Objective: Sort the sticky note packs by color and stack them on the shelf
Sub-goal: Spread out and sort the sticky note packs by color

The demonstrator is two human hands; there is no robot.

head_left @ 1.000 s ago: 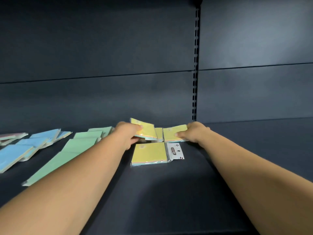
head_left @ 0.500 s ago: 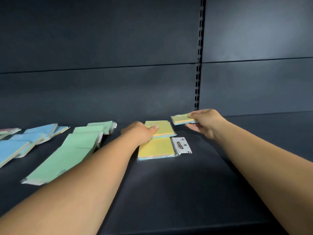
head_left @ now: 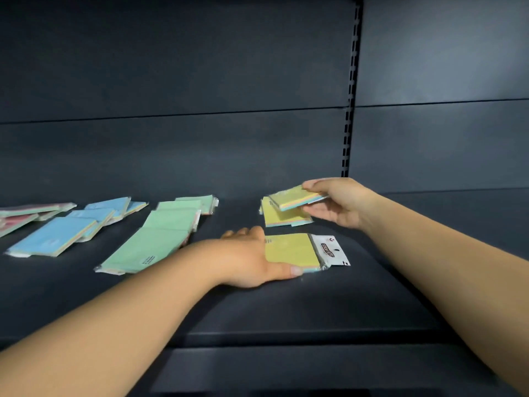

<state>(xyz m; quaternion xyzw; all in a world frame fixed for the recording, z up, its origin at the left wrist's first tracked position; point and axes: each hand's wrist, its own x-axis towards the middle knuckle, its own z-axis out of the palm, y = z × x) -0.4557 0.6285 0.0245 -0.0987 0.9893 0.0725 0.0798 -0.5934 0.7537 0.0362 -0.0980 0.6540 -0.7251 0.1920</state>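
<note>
On a dark shelf (head_left: pixel 286 305), the left hand (head_left: pixel 249 256) grips the near yellow sticky note pack (head_left: pixel 292 249) by its left edge, thumb along the front. The right hand (head_left: pixel 337 204) pinches another yellow pack (head_left: pixel 294 197), raised above what looks like two more yellow packs (head_left: pixel 282 217). Green packs (head_left: pixel 151 239), blue packs (head_left: pixel 57 234) and pink packs (head_left: pixel 17 217) lie in rows further left.

Yellow packs (head_left: pixel 292 249): three in sight, maybe fourth under rear one. Green packs (head_left: pixel 148 245): about four. Blue packs (head_left: pixel 54 239): about four. Pink packs (head_left: pixel 17 219): two or three, partly cut off. Hands (head_left: pixel 246 259): two.
</note>
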